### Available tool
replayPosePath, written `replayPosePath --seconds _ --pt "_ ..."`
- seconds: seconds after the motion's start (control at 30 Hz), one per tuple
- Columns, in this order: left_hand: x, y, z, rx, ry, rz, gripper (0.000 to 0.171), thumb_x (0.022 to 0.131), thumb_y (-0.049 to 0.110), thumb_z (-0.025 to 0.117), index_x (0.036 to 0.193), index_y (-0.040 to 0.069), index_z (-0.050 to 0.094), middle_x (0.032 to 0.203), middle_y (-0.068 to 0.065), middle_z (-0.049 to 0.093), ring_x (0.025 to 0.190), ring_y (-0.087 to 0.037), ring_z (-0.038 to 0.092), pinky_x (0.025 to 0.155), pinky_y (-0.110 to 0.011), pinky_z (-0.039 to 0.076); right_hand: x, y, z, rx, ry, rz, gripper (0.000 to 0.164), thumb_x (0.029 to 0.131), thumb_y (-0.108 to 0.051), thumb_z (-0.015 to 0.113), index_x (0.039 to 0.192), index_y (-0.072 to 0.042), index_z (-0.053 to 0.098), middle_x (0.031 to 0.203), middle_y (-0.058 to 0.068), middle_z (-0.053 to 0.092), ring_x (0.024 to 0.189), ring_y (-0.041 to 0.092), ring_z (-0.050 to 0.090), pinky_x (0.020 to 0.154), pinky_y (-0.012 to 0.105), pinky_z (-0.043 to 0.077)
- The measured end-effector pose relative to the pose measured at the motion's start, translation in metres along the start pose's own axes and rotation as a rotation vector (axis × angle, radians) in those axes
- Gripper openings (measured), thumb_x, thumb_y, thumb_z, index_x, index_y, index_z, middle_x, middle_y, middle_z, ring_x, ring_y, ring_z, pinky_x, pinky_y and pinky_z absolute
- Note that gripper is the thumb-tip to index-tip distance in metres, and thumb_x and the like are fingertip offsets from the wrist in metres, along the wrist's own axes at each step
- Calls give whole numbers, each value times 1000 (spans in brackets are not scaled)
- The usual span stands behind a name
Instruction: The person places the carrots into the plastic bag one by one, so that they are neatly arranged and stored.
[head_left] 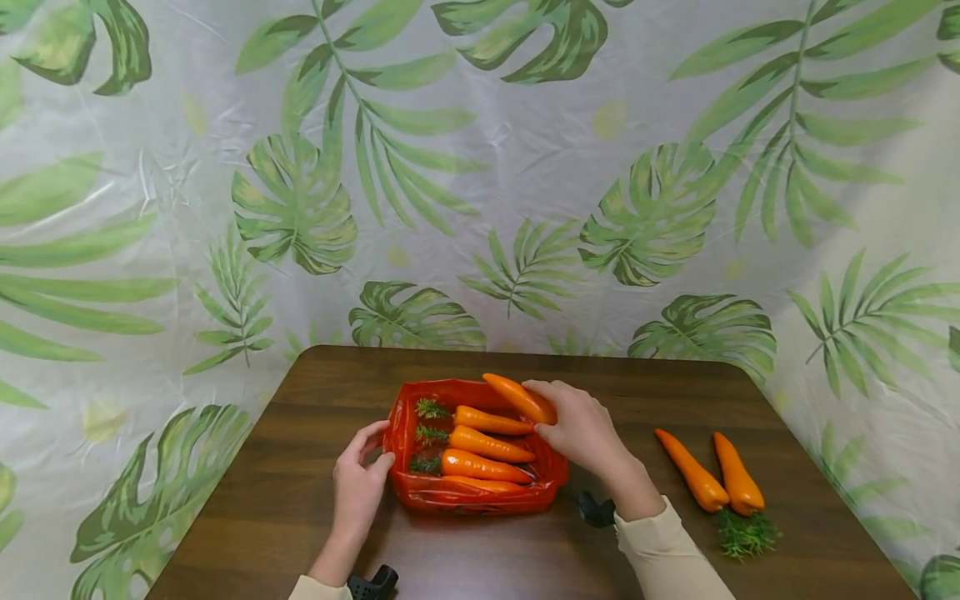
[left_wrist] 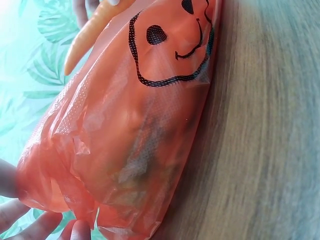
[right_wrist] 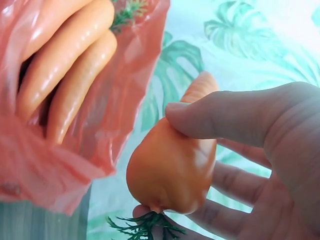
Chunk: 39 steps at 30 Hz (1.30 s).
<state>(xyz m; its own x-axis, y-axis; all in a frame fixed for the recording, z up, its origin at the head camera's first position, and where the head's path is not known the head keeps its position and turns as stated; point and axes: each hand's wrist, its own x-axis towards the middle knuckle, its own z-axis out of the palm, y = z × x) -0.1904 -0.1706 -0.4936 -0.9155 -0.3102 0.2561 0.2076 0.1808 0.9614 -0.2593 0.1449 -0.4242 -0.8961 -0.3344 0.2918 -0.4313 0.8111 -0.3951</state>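
Observation:
A red plastic bag (head_left: 480, 503) lies open on the table with several orange toy carrots (head_left: 491, 444) side by side in it, green tops mostly to the left. At the bag's left end, my left hand (head_left: 360, 479) holds its edge between thumb and fingers. In the left wrist view the bag's side (left_wrist: 130, 120) carries a black drawn face. My right hand (head_left: 581, 425) grips another carrot (head_left: 517, 397) over the bag's far right corner, tip pointing left. The right wrist view shows this carrot (right_wrist: 167, 165) between thumb and fingers, its green top (right_wrist: 145, 226) below.
Two more carrots (head_left: 690, 471) lie on the table to the right of the right forearm, with green tops (head_left: 746, 533) towards me. The dark wooden table (head_left: 315, 392) ends at a leaf-patterned curtain (head_left: 525, 183). Black wrist devices (head_left: 596, 508) sit by both wrists.

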Motion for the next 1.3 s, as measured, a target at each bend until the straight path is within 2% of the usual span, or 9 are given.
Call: replayPosePath --seconds 0.13,0.27,0.43,0.53,0.73,0.97,1.1,1.2,1.3 --pt "-4 12 -1 19 -8 23 39 89 -12 62 127 -5 63 128 -26 63 118 -43 60 87 -34 56 8 -7 5 6 12 -22 63 77 -14 86 135 -27 64 115 -4 68 88 18 62 68 40 53" --pt "-5 12 -2 22 -9 36 38 90 -12 62 127 -6 63 128 -26 62 117 -44 60 87 -34 56 15 -15 8 16 20 -51 64 77 -14 86 136 -28 64 118 -5 67 89 18 63 70 40 53" --pt "-5 14 -1 5 -1 21 39 89 -13 62 126 -5 64 126 -24 64 117 -40 61 84 -25 56 24 -21 15 46 15 -81 65 77 -13 87 136 -28 64 117 -5 67 87 15 62 70 38 53" --pt "-1 5 -1 -5 3 13 39 88 -13 63 126 -3 65 126 -23 64 118 -39 61 83 -23 55 30 -21 20 73 8 -92 65 78 -14 87 136 -28 63 115 -6 67 85 14 60 70 36 52" --pt "6 -21 -1 -3 8 15 40 89 -9 65 126 6 67 128 -15 66 119 -33 62 87 -33 56 42 -20 32 142 -7 -103 66 78 -14 87 137 -28 63 118 -7 66 87 12 59 74 35 52" --pt "6 -28 -2 5 8 26 39 90 -5 66 126 11 68 129 -11 66 119 -31 62 88 -34 55 47 -14 47 142 -58 -112 64 81 -15 85 139 -27 61 121 -5 66 90 14 60 78 37 52" --pt "4 -22 -1 7 1 2 39 91 -7 65 127 7 67 131 -13 64 121 -33 61 89 -36 55 47 -10 55 146 -90 -119 64 81 -15 85 139 -27 62 126 -3 65 96 18 62 83 41 53" --pt "1 -8 -1 12 -4 -5 39 90 -10 63 127 2 66 130 -18 64 121 -37 60 89 -37 55 48 -7 60 126 -112 -117 63 81 -16 85 139 -26 62 129 -2 64 100 20 62 86 42 53" --pt "-3 5 -2 26 -11 25 37 89 -11 62 126 -4 64 129 -25 62 119 -44 59 87 -38 56 49 -6 65 109 -130 -122 63 81 -17 84 139 -26 61 131 -1 64 102 20 62 88 42 52"
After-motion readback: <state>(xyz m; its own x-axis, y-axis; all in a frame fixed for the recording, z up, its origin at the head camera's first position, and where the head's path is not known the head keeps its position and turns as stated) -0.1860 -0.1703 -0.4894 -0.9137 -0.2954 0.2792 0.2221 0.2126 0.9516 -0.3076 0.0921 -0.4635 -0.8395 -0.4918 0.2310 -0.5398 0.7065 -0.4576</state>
